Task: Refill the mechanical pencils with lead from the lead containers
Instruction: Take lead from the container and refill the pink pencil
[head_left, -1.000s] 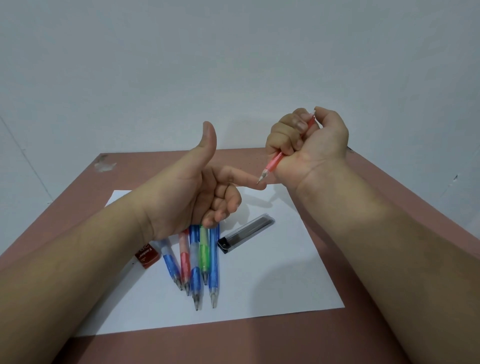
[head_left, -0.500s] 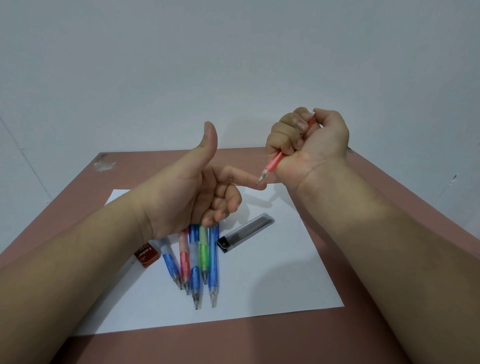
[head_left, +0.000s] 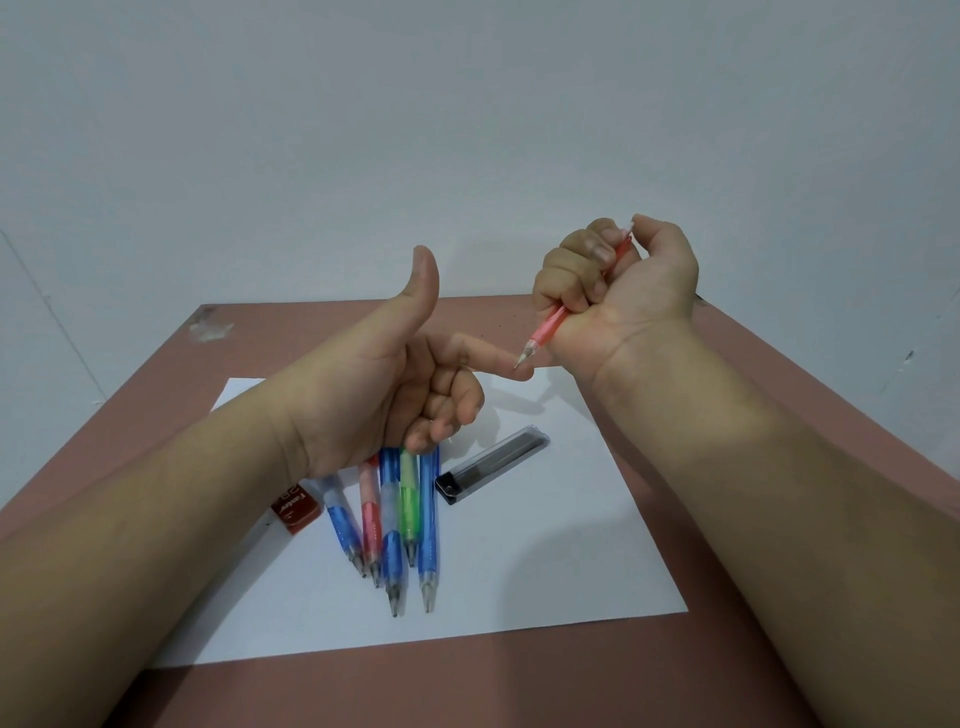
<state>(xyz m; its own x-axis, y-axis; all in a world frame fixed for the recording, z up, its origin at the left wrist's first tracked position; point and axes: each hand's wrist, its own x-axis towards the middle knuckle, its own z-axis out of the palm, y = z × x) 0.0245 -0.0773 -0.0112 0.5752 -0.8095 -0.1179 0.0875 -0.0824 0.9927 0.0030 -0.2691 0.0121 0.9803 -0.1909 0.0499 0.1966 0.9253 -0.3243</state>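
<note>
My right hand (head_left: 618, 291) grips a red mechanical pencil (head_left: 545, 332) in a fist above the table, thumb over its top end, tip pointing down-left. The tip touches the straight index fingertip of my left hand (head_left: 395, 384), whose thumb points up while the other fingers curl loosely and hold nothing that I can see. Below the left hand, several mechanical pencils (head_left: 400, 514) in blue, red and green lie side by side on a white paper sheet (head_left: 545, 571), tips toward me. A clear lead container (head_left: 493, 465) with a black end lies to their right.
A small red-brown box (head_left: 293, 512) lies at the paper's left edge, partly under my left forearm. The paper sits on a reddish-brown table (head_left: 779, 675) against a plain white wall.
None of the objects has moved; both hands hold nearly the same pose, with the pencil tip still against my left index finger.
</note>
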